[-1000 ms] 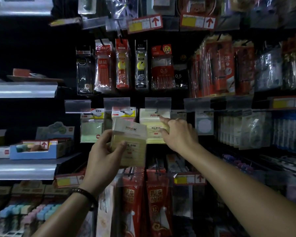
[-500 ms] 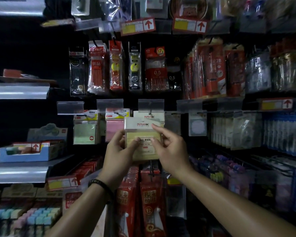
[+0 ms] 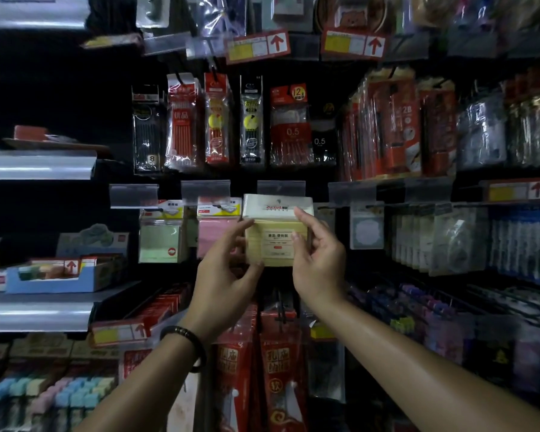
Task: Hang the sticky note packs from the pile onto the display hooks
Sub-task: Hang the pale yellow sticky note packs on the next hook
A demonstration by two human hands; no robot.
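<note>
Nearest us, at the bottom left, rows of pastel erasers (image 3: 44, 397) lie in a low tray, and red hanging packs (image 3: 275, 369) dangle between our forearms. A dark beaded bracelet (image 3: 187, 344) circles our left wrist. Above these, our left hand (image 3: 225, 275) and right hand (image 3: 318, 263) are both closed on one yellow sticky note pack (image 3: 276, 241): the left fingers pinch its left edge and lower corner, the right thumb and fingers clamp its right edge. The pack is upright, its white header card (image 3: 278, 205) raised just under a clear price-tag holder (image 3: 281, 188); we cannot tell whether it sits on a hook. Just left of it hang a pink sticky note pack (image 3: 214, 232), partly hidden by our left fingers, and a green sticky note pack (image 3: 161, 241). On the left shelf a blue cardboard box (image 3: 50, 280) holds small coloured items. Farther back hang pencil packs (image 3: 181, 123) and lead refill packs (image 3: 289, 126).
</note>
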